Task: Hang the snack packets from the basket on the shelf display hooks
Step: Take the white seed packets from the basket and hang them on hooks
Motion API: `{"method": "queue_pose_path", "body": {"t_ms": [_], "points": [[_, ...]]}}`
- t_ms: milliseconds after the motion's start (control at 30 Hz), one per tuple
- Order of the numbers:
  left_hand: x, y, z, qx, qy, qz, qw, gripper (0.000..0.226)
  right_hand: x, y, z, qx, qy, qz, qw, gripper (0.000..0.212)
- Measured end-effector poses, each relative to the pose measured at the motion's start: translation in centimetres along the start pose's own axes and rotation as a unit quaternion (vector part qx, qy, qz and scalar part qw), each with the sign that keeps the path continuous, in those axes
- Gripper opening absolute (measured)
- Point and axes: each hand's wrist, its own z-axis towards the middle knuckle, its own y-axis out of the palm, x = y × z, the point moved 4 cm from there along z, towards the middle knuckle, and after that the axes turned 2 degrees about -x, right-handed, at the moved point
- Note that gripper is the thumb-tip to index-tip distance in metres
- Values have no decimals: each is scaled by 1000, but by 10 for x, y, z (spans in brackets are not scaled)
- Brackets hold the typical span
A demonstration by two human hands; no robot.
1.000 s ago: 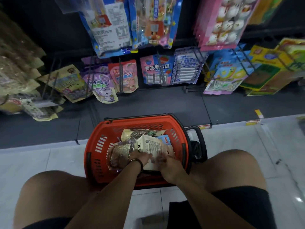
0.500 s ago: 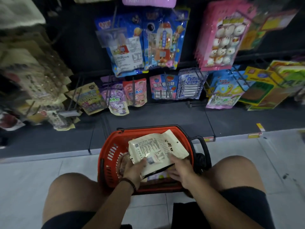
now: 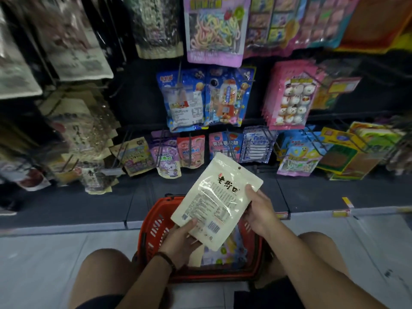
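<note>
A cream snack packet with black lettering and a hang hole near its top is held up above the red basket. My left hand grips its lower left corner. On the right edge my right hand grips it, thumb on the front. More packets lie in the basket, mostly hidden under the held one. Display hooks on the dark shelf carry hanging packets.
The shelf ahead is packed with hanging packets: pink marshmallow packs, blue toy packs, brown packets at left, yellow-green ones at right. My bare knees flank the basket on the pale tiled floor.
Both hands lifted the cream packet out of the basket and raised it, turning its top toward the shelf. The view tilted upward, showing higher rows of hooks.
</note>
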Motion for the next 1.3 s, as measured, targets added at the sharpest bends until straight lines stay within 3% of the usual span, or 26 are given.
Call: {"method": "queue_pose_path", "body": {"t_ms": [100,200,267,400,500,667,733,867,967,1100,1167,1200,1267,1300], "points": [[20,-1,-2,11,1,39,999,59,-32,18,-9,-72,-37,-46,996,33],[45,-6,-1,51,54,63,995,97,-58,35,-19,-125,-78,-113,982,32],[73,1,-10,65,136,157,976,107,-72,45,-23,-145,-104,-172,969,30],[128,42,-19,-8,263,292,920,48,-95,62,-32,-184,-129,-268,937,28],[157,65,-28,1,300,327,896,21,-112,72,-39,-201,-130,-291,926,29],[192,88,-49,-5,316,304,898,17,-151,86,-52,-208,-178,-365,890,23],[212,95,-58,-6,343,337,877,11,-166,92,-55,-207,-200,-389,875,33],[252,106,-73,1,400,431,809,21,-190,104,-57,-201,-245,-426,847,45],[275,114,-81,-6,402,438,804,22,-204,112,-56,-187,-263,-434,841,49],[298,122,-85,7,404,441,801,12,-221,133,-66,-176,-299,-452,822,25],[306,122,-88,64,419,428,798,6,-227,143,-67,-159,-303,-452,824,16],[307,120,-90,134,436,429,780,17,-229,149,-68,-149,-304,-449,827,19],[296,121,-101,273,458,463,708,40,-232,164,-73,-116,-327,-454,821,42],[285,122,-104,291,453,467,701,47,-232,172,-74,-102,-336,-467,811,55]]}}
